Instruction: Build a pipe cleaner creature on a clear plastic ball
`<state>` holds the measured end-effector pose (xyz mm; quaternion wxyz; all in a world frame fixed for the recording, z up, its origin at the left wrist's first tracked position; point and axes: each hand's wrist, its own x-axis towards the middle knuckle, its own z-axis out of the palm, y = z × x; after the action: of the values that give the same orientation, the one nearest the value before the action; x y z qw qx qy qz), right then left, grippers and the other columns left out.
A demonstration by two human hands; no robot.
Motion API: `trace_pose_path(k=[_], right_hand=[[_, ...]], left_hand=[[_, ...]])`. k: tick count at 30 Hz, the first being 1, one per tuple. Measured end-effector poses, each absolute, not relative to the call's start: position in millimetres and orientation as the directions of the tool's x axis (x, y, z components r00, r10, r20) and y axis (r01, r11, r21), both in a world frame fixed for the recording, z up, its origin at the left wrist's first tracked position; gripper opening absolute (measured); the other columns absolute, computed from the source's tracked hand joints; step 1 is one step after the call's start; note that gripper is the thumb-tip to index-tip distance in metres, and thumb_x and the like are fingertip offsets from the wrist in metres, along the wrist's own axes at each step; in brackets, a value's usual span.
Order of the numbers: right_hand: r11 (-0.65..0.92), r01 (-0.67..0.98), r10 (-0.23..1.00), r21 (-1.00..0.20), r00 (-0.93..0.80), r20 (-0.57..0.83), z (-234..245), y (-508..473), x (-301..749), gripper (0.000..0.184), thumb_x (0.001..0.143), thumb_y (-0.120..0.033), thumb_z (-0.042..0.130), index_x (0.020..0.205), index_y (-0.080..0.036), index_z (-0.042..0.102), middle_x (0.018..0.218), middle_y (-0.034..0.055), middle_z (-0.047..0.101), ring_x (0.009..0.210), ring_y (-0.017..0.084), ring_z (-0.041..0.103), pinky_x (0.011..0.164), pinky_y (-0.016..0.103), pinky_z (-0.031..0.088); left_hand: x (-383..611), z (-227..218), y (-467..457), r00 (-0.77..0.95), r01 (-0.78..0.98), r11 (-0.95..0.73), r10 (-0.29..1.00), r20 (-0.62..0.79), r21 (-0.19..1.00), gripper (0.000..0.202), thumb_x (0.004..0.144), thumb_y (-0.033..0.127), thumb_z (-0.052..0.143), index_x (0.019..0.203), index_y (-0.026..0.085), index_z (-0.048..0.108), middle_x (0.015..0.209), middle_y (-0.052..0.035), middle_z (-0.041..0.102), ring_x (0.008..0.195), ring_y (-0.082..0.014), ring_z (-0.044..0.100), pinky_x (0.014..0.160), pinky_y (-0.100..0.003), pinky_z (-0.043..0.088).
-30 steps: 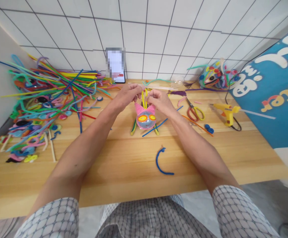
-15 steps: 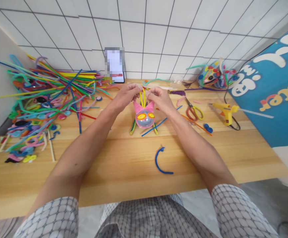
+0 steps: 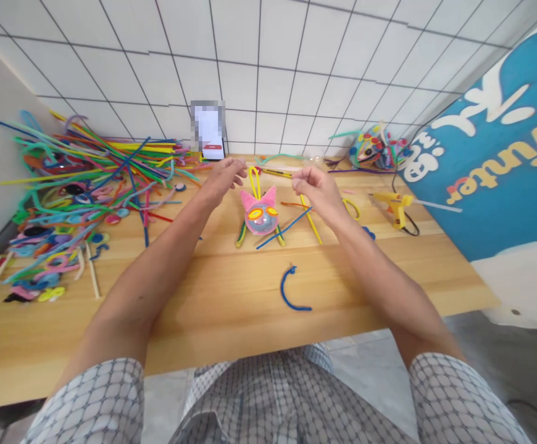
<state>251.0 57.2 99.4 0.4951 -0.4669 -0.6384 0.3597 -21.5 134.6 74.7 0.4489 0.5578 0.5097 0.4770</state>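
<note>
A cat-like figure (image 3: 262, 221) stands mid-table, with pink ears, orange-and-yellow eyes, a clear round face and green-and-yellow legs. From between its ears rises a yellow pipe cleaner loop (image 3: 254, 182). My left hand (image 3: 226, 179) hovers left of the loop, fingers apart, holding nothing. To the loop's right, my right hand (image 3: 315, 190) has its thumb and fingers curled together; whatever they may hold is hidden. Below that hand runs a yellow pipe cleaner (image 3: 313, 223), and I cannot tell whether it is touched. A blue pipe cleaner (image 3: 283, 229) crosses in front of the figure.
At left lies a heap of pipe cleaners (image 3: 124, 154) and craft pieces. A phone (image 3: 210, 132) leans on the tiled wall. At right are yellow-handled scissors (image 3: 352, 208), a glue gun (image 3: 394, 206) and a bag of pompoms (image 3: 374, 148). A curved blue pipe cleaner (image 3: 283, 293) lies in front.
Both hands have let go of the yellow loop and moved apart to either side. The loop now stands by itself. A yellow pipe cleaner shows below my right hand. The view has shifted right.
</note>
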Motion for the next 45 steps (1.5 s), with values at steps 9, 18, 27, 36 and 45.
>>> trace_pose_path(k=[9,18,27,36,45], right_hand=[[0.202,0.272,0.979,-0.941,-0.081,0.186,40,23,251,0.044,0.082,-0.058,0.083,0.107,-0.023,0.074,0.096,0.0002,0.077,0.09,0.021,0.068,0.085,0.036,0.052],[0.297,0.29,0.955,-0.91,-0.076,0.287,60,67,247,0.038,0.086,-0.056,0.083,0.107,-0.025,0.073,0.104,0.0019,0.078,0.1,0.022,0.07,0.098,0.039,0.056],[0.317,0.264,0.938,-0.911,-0.227,0.261,86,118,193,0.039,0.088,-0.053,0.094,0.107,-0.023,0.076,0.099,0.0012,0.079,0.098,0.019,0.072,0.096,0.034,0.057],[0.395,0.186,0.904,-0.899,-0.25,0.346,96,104,193,0.025,0.094,-0.042,0.092,0.091,-0.023,0.076,0.083,-0.0032,0.073,0.079,0.014,0.065,0.077,0.028,0.055],[0.451,0.176,0.872,-0.875,-0.297,0.389,122,88,199,0.017,0.101,-0.037,0.086,0.1,-0.023,0.076,0.081,-0.0036,0.071,0.079,0.014,0.069,0.078,0.029,0.058]], left_hand=[[-38,66,72,0.009,0.235,-0.197,0.98,0.201,0.952,0.055,0.096,0.071,0.076,0.123,0.024,0.066,0.117,-0.0105,0.079,0.108,-0.0265,0.077,0.086,-0.034,0.056],[-4,14,5,0.188,0.115,-0.13,0.976,0.107,0.985,0.125,0.068,0.056,0.103,0.169,0.019,0.04,0.158,-0.0243,0.071,0.143,-0.0392,0.075,0.12,-0.052,0.059],[-7,9,7,0.24,0.125,-0.242,0.948,0.207,0.962,0.076,0.079,0.051,0.1,0.138,0.021,0.063,0.144,-0.0159,0.078,0.131,-0.0349,0.079,0.11,-0.045,0.064],[-8,5,7,0.255,0.225,-0.313,0.933,0.254,0.923,0.064,0.084,0.047,0.096,0.135,0.022,0.067,0.129,-0.0103,0.08,0.117,-0.0305,0.078,0.103,-0.045,0.065],[-11,6,4,0.277,0.231,-0.38,0.908,0.313,0.896,0.073,0.089,0.049,0.093,0.146,0.019,0.062,0.144,-0.0157,0.076,0.128,-0.0339,0.077,0.112,-0.049,0.064]])
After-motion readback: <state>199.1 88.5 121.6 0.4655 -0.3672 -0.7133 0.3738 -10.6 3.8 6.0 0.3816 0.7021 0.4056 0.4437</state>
